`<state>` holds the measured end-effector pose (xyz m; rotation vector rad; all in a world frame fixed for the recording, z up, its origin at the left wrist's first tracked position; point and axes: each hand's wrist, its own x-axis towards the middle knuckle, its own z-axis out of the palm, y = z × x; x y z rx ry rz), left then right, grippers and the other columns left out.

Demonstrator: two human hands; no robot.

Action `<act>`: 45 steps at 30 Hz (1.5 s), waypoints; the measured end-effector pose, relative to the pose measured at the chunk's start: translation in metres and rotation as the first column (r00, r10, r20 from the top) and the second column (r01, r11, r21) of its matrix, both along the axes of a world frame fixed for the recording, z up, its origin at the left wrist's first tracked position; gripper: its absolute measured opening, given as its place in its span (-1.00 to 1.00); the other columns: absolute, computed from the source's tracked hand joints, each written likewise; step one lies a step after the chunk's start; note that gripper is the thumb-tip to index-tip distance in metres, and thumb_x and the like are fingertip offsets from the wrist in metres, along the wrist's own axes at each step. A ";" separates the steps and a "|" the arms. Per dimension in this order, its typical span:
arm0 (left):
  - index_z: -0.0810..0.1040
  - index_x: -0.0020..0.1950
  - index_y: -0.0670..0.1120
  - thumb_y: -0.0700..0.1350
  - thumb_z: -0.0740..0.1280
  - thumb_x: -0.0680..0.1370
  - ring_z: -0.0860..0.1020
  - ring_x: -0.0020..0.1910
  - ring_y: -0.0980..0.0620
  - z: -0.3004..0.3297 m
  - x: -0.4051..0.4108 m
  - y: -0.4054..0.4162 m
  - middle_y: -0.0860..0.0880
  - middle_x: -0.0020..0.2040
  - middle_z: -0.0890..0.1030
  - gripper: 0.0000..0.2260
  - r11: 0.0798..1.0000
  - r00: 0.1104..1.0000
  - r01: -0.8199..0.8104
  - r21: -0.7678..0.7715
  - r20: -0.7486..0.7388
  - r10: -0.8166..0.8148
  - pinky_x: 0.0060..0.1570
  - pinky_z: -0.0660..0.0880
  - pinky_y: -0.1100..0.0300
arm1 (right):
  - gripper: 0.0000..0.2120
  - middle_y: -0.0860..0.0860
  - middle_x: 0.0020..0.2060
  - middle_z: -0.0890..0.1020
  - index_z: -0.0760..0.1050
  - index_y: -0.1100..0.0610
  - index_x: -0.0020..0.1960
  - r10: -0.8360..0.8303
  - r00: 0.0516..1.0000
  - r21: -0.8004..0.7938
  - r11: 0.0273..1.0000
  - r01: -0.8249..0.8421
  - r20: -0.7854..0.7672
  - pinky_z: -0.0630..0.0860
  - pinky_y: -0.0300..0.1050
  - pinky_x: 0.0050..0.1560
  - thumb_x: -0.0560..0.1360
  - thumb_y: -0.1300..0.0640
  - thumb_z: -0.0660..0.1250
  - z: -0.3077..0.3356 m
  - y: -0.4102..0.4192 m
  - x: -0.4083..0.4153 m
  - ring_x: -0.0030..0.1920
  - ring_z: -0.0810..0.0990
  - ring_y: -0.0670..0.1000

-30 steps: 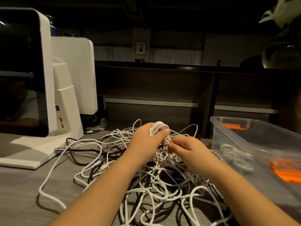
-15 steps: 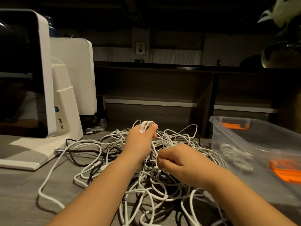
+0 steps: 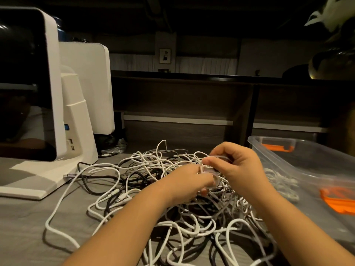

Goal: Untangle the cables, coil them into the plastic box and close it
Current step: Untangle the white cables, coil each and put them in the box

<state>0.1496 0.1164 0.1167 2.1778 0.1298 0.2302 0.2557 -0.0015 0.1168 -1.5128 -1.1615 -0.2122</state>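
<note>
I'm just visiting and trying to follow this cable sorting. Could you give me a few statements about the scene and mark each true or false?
1. Both hands, left hand and right hand, hold white cable above the tangled pile. True.
2. The plastic box is closed with a lid. False: it stands open.
3. The box is on the right of the pile. True.
4. The box holds no cable yet. False: a white coiled cable shows through its wall.
5. The pile has only white cables. False: dark ones run through it.
</note>
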 end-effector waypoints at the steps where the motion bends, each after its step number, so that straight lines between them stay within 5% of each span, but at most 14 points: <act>1: 0.54 -0.13 -0.03 0.09 0.22 0.42 0.48 -0.22 0.02 -0.002 0.000 0.001 0.04 -0.23 0.56 -0.77 1.000 1.000 0.002 0.021 0.009 -0.003 -0.19 0.41 0.09 | -0.88 0.02 -0.37 0.63 0.62 0.07 -0.28 0.017 0.998 -0.022 1.000 -0.019 -0.066 0.49 -0.09 -0.31 0.40 0.18 0.52 0.001 0.000 0.001 -0.34 0.56 0.04; 4: 0.56 -0.10 -0.13 0.01 0.19 0.52 0.46 -0.31 0.00 -0.005 0.001 0.002 0.06 -0.35 0.55 -0.75 1.000 1.000 0.004 0.013 0.014 -0.004 -0.27 0.37 0.12 | -0.89 -0.07 -0.42 0.58 0.66 0.05 -0.22 0.042 0.976 -0.139 0.988 -0.073 -0.214 0.40 -0.30 -0.35 0.49 0.13 0.44 0.000 0.000 0.002 -0.39 0.47 -0.15; 7: 0.59 -0.03 -0.18 -0.09 0.18 0.64 0.44 -0.47 0.15 -0.005 0.004 0.002 0.07 -0.38 0.53 -0.76 0.997 0.996 -0.067 -0.039 0.053 0.069 -0.40 0.35 0.25 | -0.86 -0.01 -0.31 0.68 0.68 0.05 -0.16 0.043 0.965 -0.193 0.977 -0.095 -0.258 0.48 -0.20 -0.26 0.54 0.10 0.38 -0.001 -0.001 0.004 -0.32 0.58 -0.05; 10: 0.57 0.01 -0.13 -0.08 0.18 0.65 0.43 -0.47 0.16 -0.005 0.007 0.003 0.07 -0.37 0.54 -0.80 0.983 0.975 -0.158 -0.090 0.142 0.170 -0.38 0.34 0.23 | -0.83 0.01 -0.30 0.66 0.63 0.02 -0.16 -0.084 0.995 -0.292 0.954 0.066 -0.049 0.50 -0.09 -0.21 0.57 0.10 0.32 -0.006 0.001 0.007 -0.28 0.57 0.01; 14: 0.53 0.06 -0.07 -0.09 0.23 0.63 0.44 -0.53 0.26 -0.007 0.009 0.004 0.04 -0.31 0.58 -0.89 0.951 0.922 -0.235 -0.199 0.264 0.283 -0.47 0.32 0.34 | -0.80 -0.11 -0.37 0.55 0.56 -0.01 -0.08 -0.075 0.988 -0.442 0.888 0.127 0.132 0.33 -0.32 -0.36 0.63 0.11 0.20 -0.009 0.007 -0.002 -0.40 0.46 -0.20; 20: 0.54 -0.31 -0.07 -0.16 0.26 0.57 0.36 -0.43 0.01 -0.007 0.010 0.014 -0.05 -0.38 0.44 -0.75 0.917 0.922 -0.302 -0.259 0.164 0.350 -0.42 0.27 0.22 | -0.81 -0.09 -0.21 0.61 0.52 -0.05 -0.03 -0.026 0.968 -0.583 0.794 0.171 0.248 0.45 -0.20 -0.17 0.66 0.05 0.15 -0.009 0.008 -0.011 -0.20 0.54 -0.12; 24: 0.50 -0.10 -0.13 -0.16 0.21 0.63 0.28 -0.54 0.13 -0.002 0.011 0.011 -0.02 -0.37 0.40 -0.86 0.716 0.929 -0.216 -0.663 0.086 0.360 -0.54 0.17 0.31 | -0.76 -0.06 -0.31 0.55 0.45 -0.01 -0.18 -0.018 0.964 -0.570 0.803 0.172 0.265 0.40 -0.11 -0.25 0.65 0.05 0.16 -0.009 0.010 -0.015 -0.26 0.52 -0.02; 27: 0.50 -0.02 -0.23 -0.14 0.17 0.67 0.28 -0.56 0.17 0.000 0.012 0.014 0.03 -0.48 0.46 -0.80 0.636 0.913 -0.209 -0.743 0.085 0.399 -0.59 0.18 0.35 | -0.72 -0.04 -0.35 0.51 0.40 0.01 -0.24 -0.030 0.946 -0.537 0.817 0.209 0.323 0.39 -0.05 -0.27 0.64 0.02 0.17 -0.007 0.010 -0.020 -0.30 0.48 -0.01; 30: 0.50 0.07 -0.24 -0.12 0.14 0.70 0.30 -0.56 0.17 0.003 0.011 0.017 -0.02 -0.36 0.52 -0.78 0.564 0.877 -0.267 -0.781 0.045 0.478 -0.61 0.22 0.34 | -0.77 -0.05 -0.32 0.52 0.43 0.02 -0.16 -0.008 0.892 -0.524 0.807 0.272 0.451 0.44 -0.03 -0.21 0.63 0.00 0.15 -0.004 0.009 -0.030 -0.29 0.47 -0.04; 32: 0.48 0.07 -0.20 -0.09 0.11 0.71 0.32 -0.53 0.14 0.003 0.011 0.017 -0.06 -0.26 0.51 -0.77 0.624 0.860 -0.339 -0.704 0.037 0.509 -0.58 0.27 0.30 | -0.81 -0.08 -0.29 0.52 0.42 0.00 -0.13 0.011 0.842 -0.497 0.811 0.308 0.539 0.47 -0.03 -0.18 0.62 0.00 0.13 -0.003 0.008 -0.034 -0.26 0.47 -0.06; 35: 0.45 -0.04 -0.09 -0.01 0.10 0.71 0.40 -0.37 0.06 -0.003 0.012 0.022 -0.03 -0.18 0.55 -0.75 0.828 0.843 -0.461 -0.319 0.134 0.521 -0.29 0.40 0.10 | -0.81 -0.14 -0.25 0.49 0.38 -0.02 -0.09 0.049 0.768 -0.441 0.841 0.313 0.639 0.46 -0.04 -0.21 0.61 -0.04 0.05 -0.003 0.005 -0.029 -0.23 0.48 -0.04; 40: 0.44 -0.10 -0.04 -0.10 0.07 0.70 0.48 -0.05 -0.08 -0.002 0.005 0.016 -0.13 0.03 0.57 -0.76 0.915 0.917 -0.390 0.104 0.138 0.375 0.07 0.44 0.00 | -0.77 -0.07 -0.07 0.49 0.53 0.02 0.00 -0.028 0.650 -0.187 0.947 0.260 0.759 0.47 -0.14 -0.24 0.58 -0.02 0.13 -0.005 0.005 -0.014 -0.14 0.46 -0.03; 42: 0.54 -0.04 0.08 0.16 -0.01 0.70 0.56 0.06 0.01 -0.001 0.000 0.010 -0.05 0.06 0.64 -0.62 0.962 0.954 -0.272 -0.021 0.122 0.272 0.14 0.45 0.05 | -0.79 -0.07 0.06 0.49 0.58 0.04 0.02 -0.030 0.666 -0.154 0.964 0.215 0.745 0.45 -0.22 -0.09 0.57 0.02 0.19 -0.007 0.005 -0.011 -0.03 0.48 -0.04; 45: 0.58 -0.11 0.15 0.35 -0.08 0.56 0.58 -0.11 0.26 -0.002 -0.002 0.005 0.14 -0.15 0.62 -0.50 0.984 0.972 -0.124 -0.130 0.182 0.147 -0.02 0.46 0.30 | -0.89 -0.21 0.05 0.47 0.59 0.02 -0.04 -0.015 0.889 -0.153 0.984 0.096 0.459 0.46 -0.31 0.00 0.56 0.08 0.28 -0.008 0.004 -0.009 0.06 0.50 -0.15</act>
